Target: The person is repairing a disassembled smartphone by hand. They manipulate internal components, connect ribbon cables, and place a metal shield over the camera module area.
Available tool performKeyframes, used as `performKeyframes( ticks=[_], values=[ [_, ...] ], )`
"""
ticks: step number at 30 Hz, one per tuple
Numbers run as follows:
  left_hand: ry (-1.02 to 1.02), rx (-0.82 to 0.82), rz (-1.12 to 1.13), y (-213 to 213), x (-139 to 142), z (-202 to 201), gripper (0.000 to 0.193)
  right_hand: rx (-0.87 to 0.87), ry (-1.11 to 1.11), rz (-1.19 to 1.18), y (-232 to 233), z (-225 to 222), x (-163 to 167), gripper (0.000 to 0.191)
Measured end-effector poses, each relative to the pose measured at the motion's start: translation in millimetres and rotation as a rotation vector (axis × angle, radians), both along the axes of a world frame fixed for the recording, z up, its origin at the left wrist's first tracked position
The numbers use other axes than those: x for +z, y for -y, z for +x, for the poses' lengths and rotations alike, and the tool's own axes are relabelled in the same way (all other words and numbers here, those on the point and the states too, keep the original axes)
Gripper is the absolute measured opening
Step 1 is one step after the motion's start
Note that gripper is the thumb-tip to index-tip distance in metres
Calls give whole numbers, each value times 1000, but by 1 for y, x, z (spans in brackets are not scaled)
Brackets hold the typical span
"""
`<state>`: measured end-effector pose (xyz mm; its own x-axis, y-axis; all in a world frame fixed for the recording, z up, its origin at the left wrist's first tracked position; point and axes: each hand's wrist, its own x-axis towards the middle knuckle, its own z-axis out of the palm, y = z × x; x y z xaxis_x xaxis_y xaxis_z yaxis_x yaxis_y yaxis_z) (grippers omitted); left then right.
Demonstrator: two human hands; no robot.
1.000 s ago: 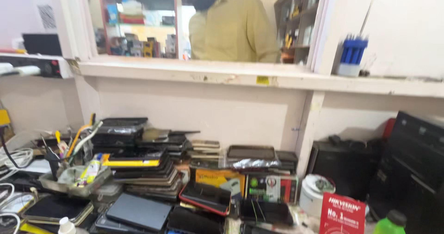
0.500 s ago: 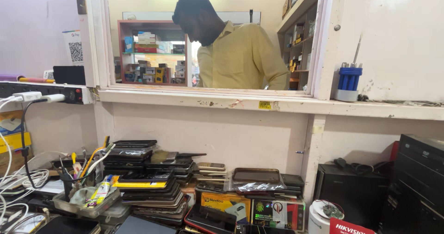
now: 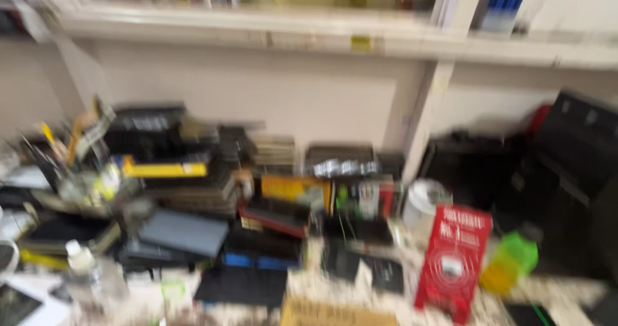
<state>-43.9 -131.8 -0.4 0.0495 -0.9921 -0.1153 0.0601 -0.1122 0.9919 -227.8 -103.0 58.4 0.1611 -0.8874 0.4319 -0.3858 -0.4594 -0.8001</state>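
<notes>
Wall (image 3: 257,100): pale, plain, filling the middle of the view, all of it smeared by motion blur.
Ledge (image 3: 212,33): long white shelf running across the top, small yellow tag (image 3: 360,43) stuck on its front edge.
Black cases (image 3: 553,165): dark boxy shapes piled at the right, against the wall under the ledge.
Device stack (image 3: 167,158): heap of flat dark slabs left of centre, looks like old laptops or players, a yellow strip (image 3: 164,169) across one of them.
Grey slab (image 3: 183,232): flat, tilted, lying in front of the stack.
Red box (image 3: 454,261): standing upright at lower right on the speckled counter (image 3: 399,300), white print on it too blurry to make out.
Colourful boxes (image 3: 322,194): orange, green and red packs side by side in the middle, behind the red box.
White tub (image 3: 421,203): round, just left of and behind the red box.
Green bottle (image 3: 512,261): lime with an orange bottom part, just right of the red box.
Tool holder (image 3: 71,145): far left, yellow and dark handles sticking up.
Clear bottle (image 3: 84,274): white cap, bottom left corner.
Blue holder (image 3: 502,0): up on the ledge, top right.
Hands: neither one anywhere in shot, so can't tell whether grasping or released.
</notes>
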Motion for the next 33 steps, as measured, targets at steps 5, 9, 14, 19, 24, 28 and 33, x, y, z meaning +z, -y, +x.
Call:
performKeyframes(
  ticks=[5, 9, 14, 19, 24, 28, 33],
  values=[
    [-1, -87, -171, -69, -8, 9, 40, 56, -111, -148, -43, -9, -18, 31],
    [-215, -212, -43, -103, 19, 19, 32, 97, -186, -157, -59, -8, -3, 34],
    [-77, -216, -163, -102, 49, 21, 26, 47, -277, -239, -67, 7, 9, 34],
    [-75, -254, -188, -101, 49, 23, 28, 9, -366, -327, -68, 4, 4, 34],
    [-81, -277, -200, -102, 43, 23, 26, -27, -414, -377, -72, 1, -3, 34],
    [-39, -268, -228, -103, 42, 23, 26, -40, -363, -389, -74, 0, -9, 33],
    [9, -260, -220, -102, 43, 24, 26, -55, -356, -414, -72, 1, -12, 33]
  ],
)
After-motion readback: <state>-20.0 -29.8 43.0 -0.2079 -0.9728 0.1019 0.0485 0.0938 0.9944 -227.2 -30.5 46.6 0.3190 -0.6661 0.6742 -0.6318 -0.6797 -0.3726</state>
